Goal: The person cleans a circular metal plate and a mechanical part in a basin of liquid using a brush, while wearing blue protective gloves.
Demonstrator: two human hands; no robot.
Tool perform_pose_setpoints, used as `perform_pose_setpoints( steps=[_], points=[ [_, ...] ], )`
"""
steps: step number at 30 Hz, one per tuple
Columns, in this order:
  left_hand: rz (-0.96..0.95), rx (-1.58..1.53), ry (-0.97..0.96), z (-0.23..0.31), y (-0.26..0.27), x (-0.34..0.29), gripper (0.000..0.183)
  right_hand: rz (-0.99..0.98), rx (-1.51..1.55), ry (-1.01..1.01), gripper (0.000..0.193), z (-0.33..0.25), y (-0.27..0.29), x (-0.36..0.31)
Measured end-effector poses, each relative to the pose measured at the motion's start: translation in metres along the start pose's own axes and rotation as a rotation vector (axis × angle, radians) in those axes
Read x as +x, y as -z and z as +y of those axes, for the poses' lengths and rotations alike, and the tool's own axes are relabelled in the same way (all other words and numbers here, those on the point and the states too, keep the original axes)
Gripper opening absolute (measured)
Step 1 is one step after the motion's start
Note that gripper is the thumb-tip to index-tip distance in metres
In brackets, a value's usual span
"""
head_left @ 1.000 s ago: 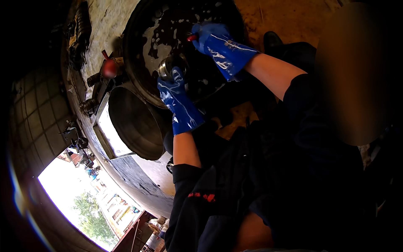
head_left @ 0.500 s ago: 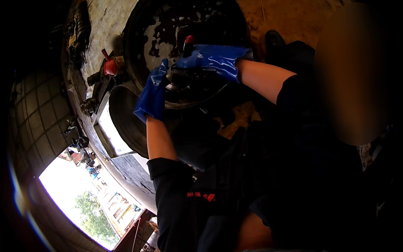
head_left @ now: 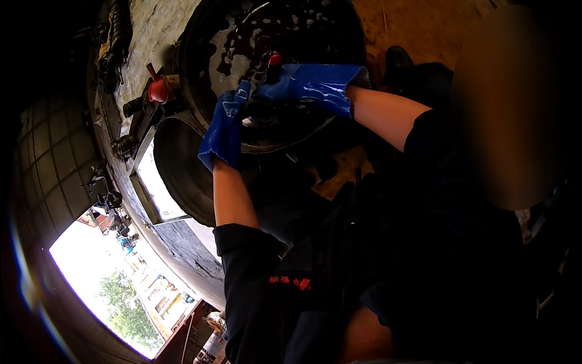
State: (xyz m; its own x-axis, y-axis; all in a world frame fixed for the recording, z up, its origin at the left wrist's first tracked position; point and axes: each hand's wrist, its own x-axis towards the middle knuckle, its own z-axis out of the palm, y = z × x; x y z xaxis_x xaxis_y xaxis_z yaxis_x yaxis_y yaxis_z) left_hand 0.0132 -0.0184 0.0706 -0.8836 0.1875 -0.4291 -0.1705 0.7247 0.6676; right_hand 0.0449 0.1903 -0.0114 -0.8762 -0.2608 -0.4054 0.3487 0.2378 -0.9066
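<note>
Both my hands wear long blue rubber gloves, wet and shiny, and work over a large round dark basin (head_left: 187,91) of dark liquid with patches of pale foam. My right hand (head_left: 306,84) is closed round a dark handle with a red end (head_left: 274,59); the rest of that tool is hidden, so its kind cannot be told. Below the fingers is a dark, wet, rounded part (head_left: 260,121) with a pale glint, at the basin's near side. My left hand (head_left: 227,118) grips this part from the left, fingers pointing up.
Left of the basin stands a red funnel-shaped thing (head_left: 157,91) among dark machine parts. A second round dark tub (head_left: 176,173) sits nearer, beside a pale metal frame (head_left: 145,200). Brown stained floor (head_left: 418,27) and a dark shoe (head_left: 398,57) lie at the right.
My hands have shifted slightly right in the picture, the left one a little upward. The red-ended handle stays in my right hand. The basin's view has moved slightly.
</note>
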Motion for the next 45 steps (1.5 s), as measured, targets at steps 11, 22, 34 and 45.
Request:
perform_pose_setpoints(
  steps=[11, 22, 34, 45],
  points=[
    [-0.071, -0.115, -0.085, 0.047, -0.033, -0.028, 0.055, 0.077, -0.757, 0.276, 0.057, 0.055, -0.025, 0.038],
    [0.388, -0.092, -0.164, -0.089, -0.054, 0.012, 0.051, 0.636, -0.729, 0.24, 0.027, 0.001, 0.028, -0.013],
    [-0.238, 0.044, 0.17, 0.004, 0.02, 0.004, 0.054, 0.043, 0.305, 0.23, 0.025, 0.014, 0.026, -0.038],
    [0.002, 0.026, 0.04, 0.029, -0.003, -0.036, 0.058, 0.096, -0.677, 0.317, 0.032, -0.004, -0.02, 0.006]
  ],
)
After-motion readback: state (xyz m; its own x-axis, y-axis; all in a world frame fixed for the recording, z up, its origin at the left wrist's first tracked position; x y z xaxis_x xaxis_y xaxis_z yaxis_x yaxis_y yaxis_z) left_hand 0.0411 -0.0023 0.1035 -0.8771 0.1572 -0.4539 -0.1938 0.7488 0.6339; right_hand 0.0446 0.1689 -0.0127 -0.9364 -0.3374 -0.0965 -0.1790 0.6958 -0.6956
